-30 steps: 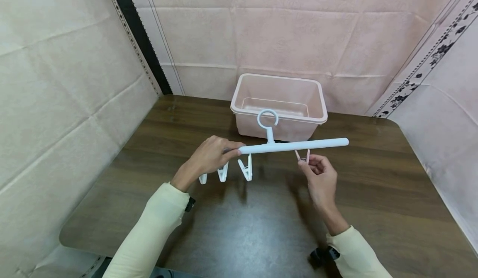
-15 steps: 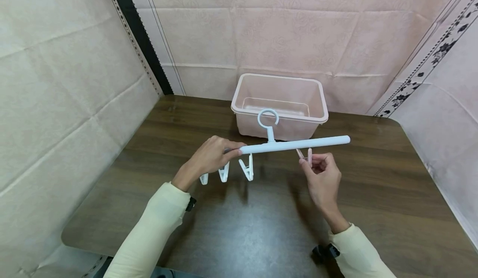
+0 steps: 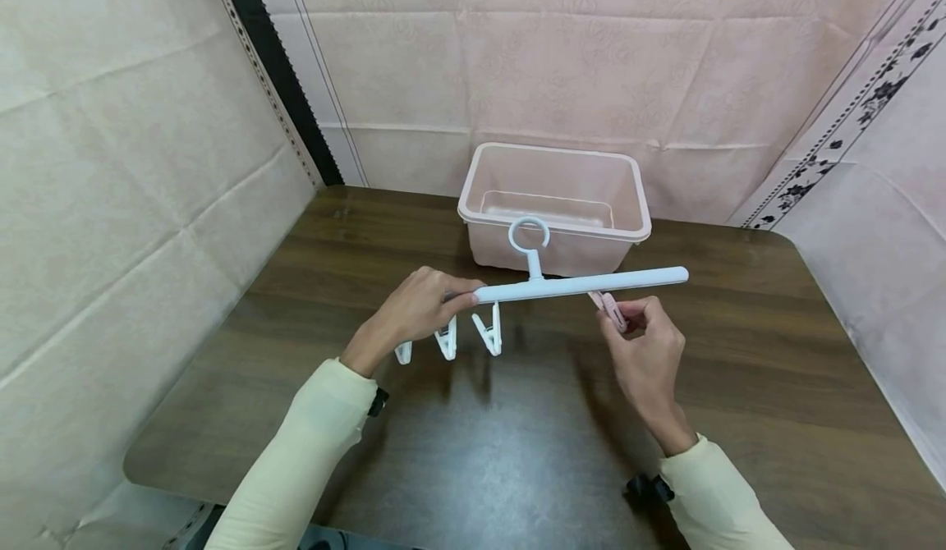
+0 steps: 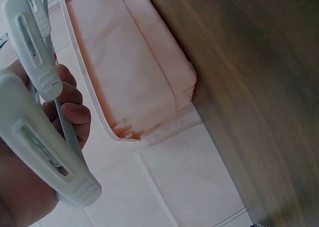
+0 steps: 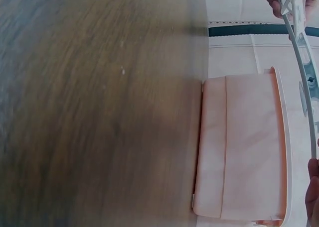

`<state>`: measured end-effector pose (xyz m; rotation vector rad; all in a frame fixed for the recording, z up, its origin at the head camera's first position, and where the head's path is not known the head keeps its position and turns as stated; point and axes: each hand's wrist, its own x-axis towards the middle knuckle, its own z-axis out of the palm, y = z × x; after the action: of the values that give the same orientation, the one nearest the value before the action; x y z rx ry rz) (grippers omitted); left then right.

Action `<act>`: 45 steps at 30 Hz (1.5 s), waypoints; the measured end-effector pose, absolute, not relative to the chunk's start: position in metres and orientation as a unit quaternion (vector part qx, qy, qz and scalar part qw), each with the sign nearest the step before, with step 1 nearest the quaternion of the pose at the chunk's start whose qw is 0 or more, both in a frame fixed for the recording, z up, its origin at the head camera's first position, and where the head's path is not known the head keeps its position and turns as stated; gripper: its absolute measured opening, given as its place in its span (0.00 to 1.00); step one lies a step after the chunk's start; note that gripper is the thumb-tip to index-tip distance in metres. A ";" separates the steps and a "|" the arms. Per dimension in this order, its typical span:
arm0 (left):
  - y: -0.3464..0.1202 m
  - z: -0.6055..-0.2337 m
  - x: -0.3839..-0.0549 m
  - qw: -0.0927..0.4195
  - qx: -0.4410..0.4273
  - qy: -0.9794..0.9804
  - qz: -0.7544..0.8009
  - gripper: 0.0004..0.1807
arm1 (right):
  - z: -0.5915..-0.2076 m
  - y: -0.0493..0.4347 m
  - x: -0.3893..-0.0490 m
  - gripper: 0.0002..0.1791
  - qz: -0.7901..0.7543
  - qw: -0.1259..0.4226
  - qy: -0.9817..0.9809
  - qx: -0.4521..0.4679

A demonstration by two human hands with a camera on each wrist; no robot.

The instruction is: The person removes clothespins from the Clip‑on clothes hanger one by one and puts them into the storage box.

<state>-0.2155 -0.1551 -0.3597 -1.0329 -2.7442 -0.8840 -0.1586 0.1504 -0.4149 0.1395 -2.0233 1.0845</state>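
Note:
In the head view, my left hand (image 3: 421,305) grips the left end of a pale blue hanger (image 3: 576,286), held above the table with its hook up. Below the bar on that side hang several white clothespins (image 3: 489,332); two of them, one a white clothespin (image 4: 52,162), loom close in the left wrist view. On the right, my right hand (image 3: 649,349) pinches a pink clothespin (image 3: 612,310) by its tail, its tip right at the bar's underside. Only the fingers of my right hand (image 5: 313,189) show in the right wrist view, at the edge.
Behind the hanger stands a pink plastic basin (image 3: 480,246) on the dark wooden table (image 3: 739,353), and the hook overlaps its front rim in the head view. Pale patterned cloth (image 3: 576,74) hangs behind and at both sides.
The pink clothespin has turned from upright with legs spread to tilted, its tail down to the right. My right hand has shifted slightly right; my left hand keeps its grip.

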 end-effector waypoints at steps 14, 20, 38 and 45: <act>-0.154 -0.358 -0.216 0.039 -0.337 -0.895 -0.290 0.15 | -0.417 0.154 -0.158 0.16 0.424 0.407 -0.806 0.062; -0.154 -0.358 -0.217 0.043 -0.337 -0.895 -0.290 0.15 | -0.418 0.154 -0.157 0.18 0.426 0.417 -0.800 0.073; -0.155 -0.359 -0.217 0.045 -0.329 -0.896 -0.296 0.16 | -0.414 0.157 -0.147 0.19 0.415 0.415 -0.804 0.096; -0.154 -0.359 -0.216 0.050 -0.330 -0.895 -0.295 0.15 | -0.410 0.158 -0.149 0.19 0.419 0.434 -0.791 0.101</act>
<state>-0.2159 -0.1544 -0.3591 -1.0055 -2.7261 -0.8977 -0.1488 0.1579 -0.4102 0.2511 -1.9704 1.0426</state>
